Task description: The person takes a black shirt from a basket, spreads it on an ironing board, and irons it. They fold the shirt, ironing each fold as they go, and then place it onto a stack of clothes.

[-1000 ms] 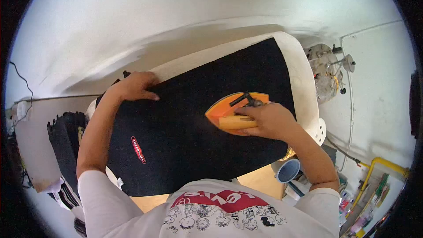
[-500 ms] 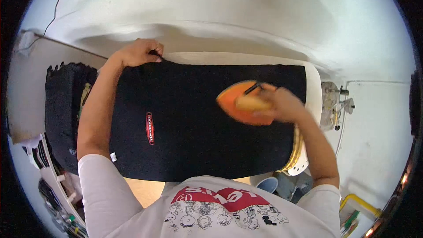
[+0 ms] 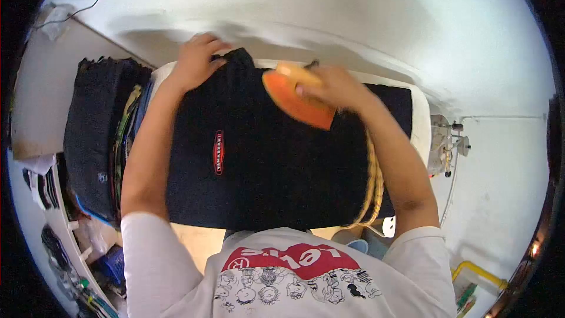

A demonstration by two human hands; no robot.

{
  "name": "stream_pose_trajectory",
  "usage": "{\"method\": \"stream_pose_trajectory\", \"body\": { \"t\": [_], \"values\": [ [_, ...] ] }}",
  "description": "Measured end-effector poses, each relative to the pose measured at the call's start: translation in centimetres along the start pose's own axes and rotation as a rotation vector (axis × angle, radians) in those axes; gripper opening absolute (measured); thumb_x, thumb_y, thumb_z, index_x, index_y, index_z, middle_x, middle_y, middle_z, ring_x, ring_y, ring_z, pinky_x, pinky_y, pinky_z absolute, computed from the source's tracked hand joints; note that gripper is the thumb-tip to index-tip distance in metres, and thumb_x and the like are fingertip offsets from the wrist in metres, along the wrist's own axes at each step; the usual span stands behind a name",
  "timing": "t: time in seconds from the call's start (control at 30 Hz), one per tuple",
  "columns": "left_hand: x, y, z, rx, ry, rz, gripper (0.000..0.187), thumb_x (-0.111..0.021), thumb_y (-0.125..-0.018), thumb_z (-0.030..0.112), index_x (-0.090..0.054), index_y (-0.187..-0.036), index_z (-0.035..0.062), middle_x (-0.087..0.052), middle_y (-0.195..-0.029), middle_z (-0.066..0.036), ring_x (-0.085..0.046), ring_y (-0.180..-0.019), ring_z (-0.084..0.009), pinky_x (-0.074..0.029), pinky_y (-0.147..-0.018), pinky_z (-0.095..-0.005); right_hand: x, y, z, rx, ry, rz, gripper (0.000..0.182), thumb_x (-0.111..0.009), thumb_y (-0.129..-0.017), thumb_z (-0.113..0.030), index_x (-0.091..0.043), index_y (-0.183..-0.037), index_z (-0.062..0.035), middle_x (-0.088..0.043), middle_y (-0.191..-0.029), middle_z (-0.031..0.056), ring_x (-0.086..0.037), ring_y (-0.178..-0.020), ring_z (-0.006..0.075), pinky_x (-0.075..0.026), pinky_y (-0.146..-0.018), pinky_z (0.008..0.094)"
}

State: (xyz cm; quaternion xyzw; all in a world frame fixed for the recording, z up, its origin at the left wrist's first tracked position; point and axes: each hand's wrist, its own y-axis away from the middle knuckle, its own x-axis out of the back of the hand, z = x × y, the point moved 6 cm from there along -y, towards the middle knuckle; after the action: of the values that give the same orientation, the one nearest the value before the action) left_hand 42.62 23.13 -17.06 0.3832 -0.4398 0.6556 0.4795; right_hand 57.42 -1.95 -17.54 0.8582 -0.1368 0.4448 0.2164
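A black garment [image 3: 276, 171] with a red and white label patch [image 3: 219, 152] lies spread over the pale ironing board [image 3: 419, 106]. Its far edge is bunched up beside my left hand [image 3: 200, 62], whose thumb and fingers close on the cloth there. My right hand [image 3: 338, 88] is wrapped round the handle of an orange iron [image 3: 300, 97]. The iron is tilted over the far middle part of the garment, its tip to the left; whether its sole touches the cloth is hard to tell. The yellow cord [image 3: 372, 191] runs down the board's right side.
A stack of folded dark clothes [image 3: 88, 135] stands at the left end of the board. Behind the board rises a white wall [image 3: 282, 12]. A metal device with knobs [image 3: 444, 141] is at the right, and a bucket [image 3: 358, 246] sits below the near edge.
The iron has moved left and toward the far edge and has turned. My left hand has shifted right, and the cloth beside it is now bunched up. The cord now lies across the garment.
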Motion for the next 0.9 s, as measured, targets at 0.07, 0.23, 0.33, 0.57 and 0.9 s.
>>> {"method": "stream_pose_trajectory", "body": {
  "t": [0.07, 0.23, 0.33, 0.57, 0.9],
  "values": [
    [2.3, 4.5, 0.5, 0.074, 0.079, 0.074, 0.035, -0.071, -0.082, 0.015, -0.065, -0.116, 0.0077, -0.061, -0.118, -0.014, -0.055, -0.113, -0.0353, -0.043, -0.097, -0.044, 0.1, 4.0, 0.1, 0.08, 0.109, 0.075, 0.053, -0.069, -0.083, -0.049, -0.067, -0.108, -0.0014, -0.069, -0.083, 0.0173, -0.067, -0.075, 0.0306, -0.052, -0.071, 0.0399],
    [2.2, 17.4, -1.1, 0.395, 0.066, 0.087, 0.044, -0.065, -0.088, 0.01, -0.054, -0.131, 0.0048, -0.056, -0.128, -0.016, -0.051, -0.123, -0.0345, -0.037, -0.106, -0.0414, 5.7, 11.6, 9.8, -0.529, -0.15, 0.326, 0.052, -0.069, -0.085, -0.051, -0.068, -0.105, -0.0028, -0.068, -0.078, 0.0179, -0.067, -0.07, 0.028, -0.051, -0.067, 0.0419],
    [0.9, 23.1, -1.8, 0.51, -0.009, 0.146, 0.045, -0.062, -0.092, 0.012, -0.05, -0.134, 0.0012, -0.053, -0.132, -0.019, -0.05, -0.125, -0.035, -0.037, -0.107, -0.0419, 9.0, 17.3, 19.5, -0.611, -0.197, 0.528, 0.048, -0.065, -0.089, -0.048, -0.067, -0.102, -0.0013, -0.057, -0.063, 0.0057, -0.052, -0.05, 0.0163, -0.043, -0.048, 0.0345],
    [-0.6, 25.5, -5.7, 0.763, 0.098, 0.311, 0.034, -0.056, -0.099, 0.022, -0.056, -0.119, -0.0057, -0.061, -0.115, -0.023, -0.061, -0.107, -0.0348, -0.047, -0.094, -0.0403, 8.6, 31.2, 29.7, -0.867, -0.359, 0.563, 0.044, -0.068, -0.088, -0.047, -0.06, -0.102, -0.0066, -0.045, -0.058, -0.0044, -0.042, -0.044, 0.0079, -0.032, -0.039, 0.026],
    [0.8, 26.7, -5.6, 0.898, 0.355, 0.095, 0.023, -0.06, -0.094, 0.02, -0.06, -0.105, -0.0006, -0.063, -0.093, -0.009, -0.057, -0.089, -0.0171, -0.044, -0.083, -0.0305, -2.5, 35.8, 17.8, -0.632, 0.363, 0.963, 0.041, -0.069, -0.089, -0.027, -0.06, -0.118, 0.0002, -0.06, -0.114, 0.0216, -0.054, -0.108, 0.0397, -0.041, -0.092, 0.0477]
  ]
}}
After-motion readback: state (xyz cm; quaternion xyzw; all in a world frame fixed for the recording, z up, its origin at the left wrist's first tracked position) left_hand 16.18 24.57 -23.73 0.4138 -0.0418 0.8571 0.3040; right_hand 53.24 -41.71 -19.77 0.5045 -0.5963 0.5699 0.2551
